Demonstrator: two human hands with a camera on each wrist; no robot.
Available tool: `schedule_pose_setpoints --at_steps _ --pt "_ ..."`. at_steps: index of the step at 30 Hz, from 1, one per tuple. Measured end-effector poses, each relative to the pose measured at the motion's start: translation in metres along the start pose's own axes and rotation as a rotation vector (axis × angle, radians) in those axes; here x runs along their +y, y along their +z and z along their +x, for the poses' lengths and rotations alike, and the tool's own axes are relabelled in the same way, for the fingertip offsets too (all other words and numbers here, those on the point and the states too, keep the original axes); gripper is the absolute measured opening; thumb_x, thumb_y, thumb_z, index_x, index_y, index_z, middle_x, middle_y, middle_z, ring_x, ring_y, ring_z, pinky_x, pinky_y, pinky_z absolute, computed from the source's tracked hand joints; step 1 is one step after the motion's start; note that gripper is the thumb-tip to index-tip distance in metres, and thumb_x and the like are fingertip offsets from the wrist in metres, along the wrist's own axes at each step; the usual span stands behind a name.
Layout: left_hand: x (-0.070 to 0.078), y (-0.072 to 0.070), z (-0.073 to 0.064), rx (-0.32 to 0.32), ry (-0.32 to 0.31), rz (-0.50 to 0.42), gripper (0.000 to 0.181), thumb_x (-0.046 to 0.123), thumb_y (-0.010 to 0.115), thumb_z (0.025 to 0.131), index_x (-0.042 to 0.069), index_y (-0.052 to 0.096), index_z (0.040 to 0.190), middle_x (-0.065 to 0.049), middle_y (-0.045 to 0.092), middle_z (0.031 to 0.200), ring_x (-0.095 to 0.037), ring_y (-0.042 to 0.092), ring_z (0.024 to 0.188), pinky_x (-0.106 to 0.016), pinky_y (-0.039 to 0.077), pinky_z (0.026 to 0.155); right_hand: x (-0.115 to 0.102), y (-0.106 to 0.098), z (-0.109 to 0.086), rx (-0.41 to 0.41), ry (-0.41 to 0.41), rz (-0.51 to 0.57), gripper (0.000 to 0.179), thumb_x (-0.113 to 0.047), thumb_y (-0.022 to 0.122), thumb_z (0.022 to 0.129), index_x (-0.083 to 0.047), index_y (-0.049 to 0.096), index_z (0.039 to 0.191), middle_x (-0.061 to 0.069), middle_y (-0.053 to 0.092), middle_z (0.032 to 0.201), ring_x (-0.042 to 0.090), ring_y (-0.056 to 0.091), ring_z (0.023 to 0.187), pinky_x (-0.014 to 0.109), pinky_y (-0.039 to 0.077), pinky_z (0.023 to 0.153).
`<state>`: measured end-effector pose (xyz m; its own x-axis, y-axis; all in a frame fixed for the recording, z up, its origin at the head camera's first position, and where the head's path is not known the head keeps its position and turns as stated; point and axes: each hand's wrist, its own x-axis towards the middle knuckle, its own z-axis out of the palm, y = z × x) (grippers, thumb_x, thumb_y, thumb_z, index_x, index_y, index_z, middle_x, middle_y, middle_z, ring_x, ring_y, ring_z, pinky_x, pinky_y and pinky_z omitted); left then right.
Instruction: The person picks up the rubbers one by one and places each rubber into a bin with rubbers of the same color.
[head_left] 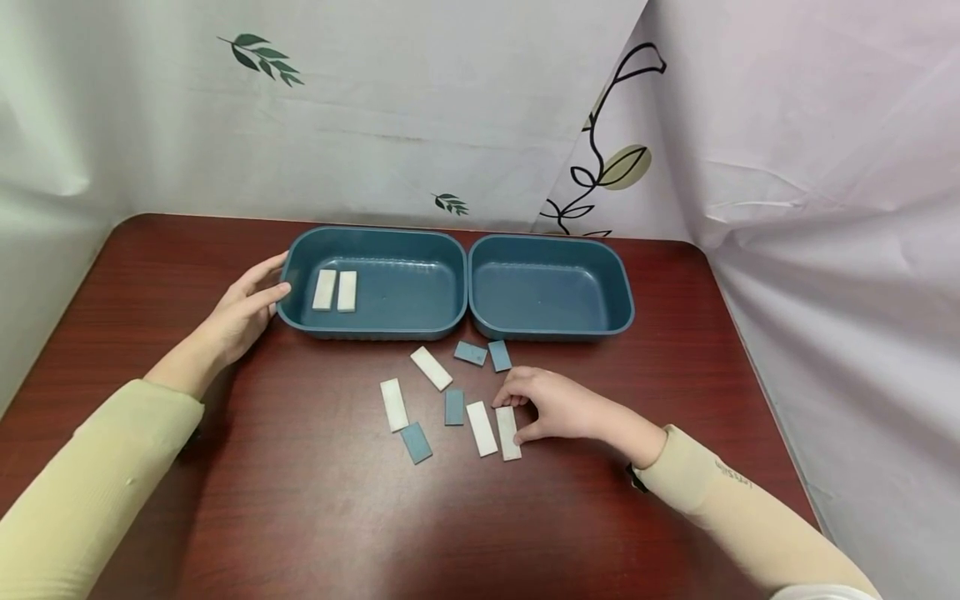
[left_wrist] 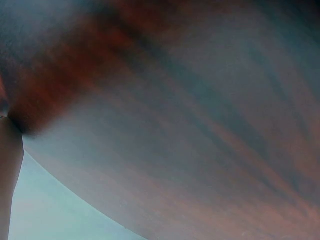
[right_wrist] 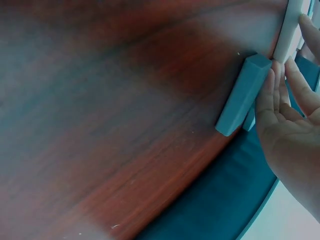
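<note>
Six oblong white blocks [head_left: 482,429], four shorter blue blocks [head_left: 453,407], two blue plastic trays [head_left: 551,296]: your curled right grip [head_left: 551,404] pinches one white block [head_left: 508,447]; your extended left grip [head_left: 243,308] touches one tray [head_left: 405,300].

Tabletop [left_wrist: 190,135]: reddish brown, blurred, greyish sheen.
Pale area [left_wrist: 55,205]: lower left, past the tabletop's edge.
Left hand [left_wrist: 9,180]: shadowed sliver, left edge.

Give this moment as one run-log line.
left hand: touching left blue tray | right hand: curled around white block on table | left blue tray: two white pieces inside
</note>
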<state>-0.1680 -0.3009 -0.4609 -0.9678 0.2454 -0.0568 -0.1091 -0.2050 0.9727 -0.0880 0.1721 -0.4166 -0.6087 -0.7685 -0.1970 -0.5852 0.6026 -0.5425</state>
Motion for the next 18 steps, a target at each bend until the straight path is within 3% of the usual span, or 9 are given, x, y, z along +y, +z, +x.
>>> schedule_pose_setpoints --at_steps 18 --pt "0.0007 -0.0013 -0.0003 0.001 -0.018 0.014 0.049 0.007 0.051 0.111 0.022 0.042 0.157 0.012 0.046 0.145 0.002 0.055 0.124 -0.01 0.045 0.1 -0.0027 0.0022 -0.0002 0.002 0.027 -0.006 0.041 -0.013 0.094 0.079 -0.012 0.072 0.113 -0.001 0.067 0.11 0.013 0.062 0.096 0.027 0.055 0.088"
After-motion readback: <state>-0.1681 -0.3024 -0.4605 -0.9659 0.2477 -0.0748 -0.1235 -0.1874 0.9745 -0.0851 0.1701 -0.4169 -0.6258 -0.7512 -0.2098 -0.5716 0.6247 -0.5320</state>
